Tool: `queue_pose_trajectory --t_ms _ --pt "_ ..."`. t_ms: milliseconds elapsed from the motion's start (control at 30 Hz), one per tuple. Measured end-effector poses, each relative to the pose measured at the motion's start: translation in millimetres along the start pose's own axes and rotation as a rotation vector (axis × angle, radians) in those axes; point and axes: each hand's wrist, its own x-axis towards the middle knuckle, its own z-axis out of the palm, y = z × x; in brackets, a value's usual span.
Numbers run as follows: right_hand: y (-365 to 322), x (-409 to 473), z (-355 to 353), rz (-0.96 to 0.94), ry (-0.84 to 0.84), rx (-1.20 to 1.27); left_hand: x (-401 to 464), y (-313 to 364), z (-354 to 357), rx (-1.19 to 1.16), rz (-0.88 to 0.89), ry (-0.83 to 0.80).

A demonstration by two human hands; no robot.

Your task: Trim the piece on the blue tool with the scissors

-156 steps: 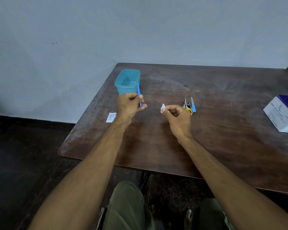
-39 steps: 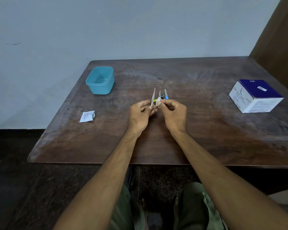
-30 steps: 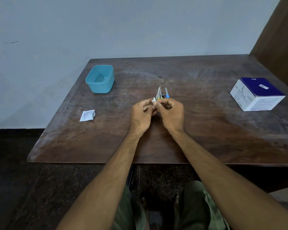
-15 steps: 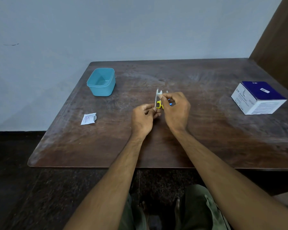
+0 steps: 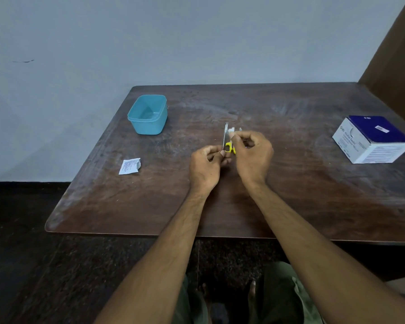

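Pinched in my left hand point(image 5: 205, 163) is a small pair of scissors point(image 5: 227, 140) — yellow handle at my fingertips, metal blade pointing away from me, just above the table point(image 5: 290, 195). My right hand point(image 5: 253, 155) pinches a small white swab point(image 5: 232, 130) against the blade. Off to the left sit a teal tub point(image 5: 147, 114) and a torn white sachet point(image 5: 129, 166); a blue-and-white box point(image 5: 372, 139) sits far right.

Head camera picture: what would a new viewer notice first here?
Mid-table, the left hand holds small yellow-handled scissors upright while the right hand pinches a white swab against the blades. A teal tub sits far left, a blue-and-white box far right.
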Motion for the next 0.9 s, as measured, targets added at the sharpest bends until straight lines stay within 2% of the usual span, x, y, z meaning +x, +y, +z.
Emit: queue_pose_trajectory --t_ms 133,233,467,600,733,900 --pt "-6.7 7.7 -1.1 -0.039 0.030 -0.019 -0.9 0.4 2.0 -0.027 0.004 -0.007" --pt "-10.3 7.9 3.3 -0.026 -0.008 -0.029 -1.6 1.0 0.9 -0.035 0.009 -0.018" --pt "-3.8 1.7 11.1 0.232 -0.135 0.094 -0.8 1.4 -1.9 -0.014 0.022 -0.021" --pt "-12.0 5.0 10.2 0.339 -0.138 0.184 -0.7 1.0 -1.8 -0.011 0.025 -0.038" --pt "-23.6 14.8 10.6 0.337 -0.096 0.158 -0.8 1.2 -0.4 -0.020 0.030 -0.044" --pt "-7.5 -0.9 11.2 0.337 -0.160 0.182 1.1 -1.1 -3.1 0.046 0.055 -0.024"
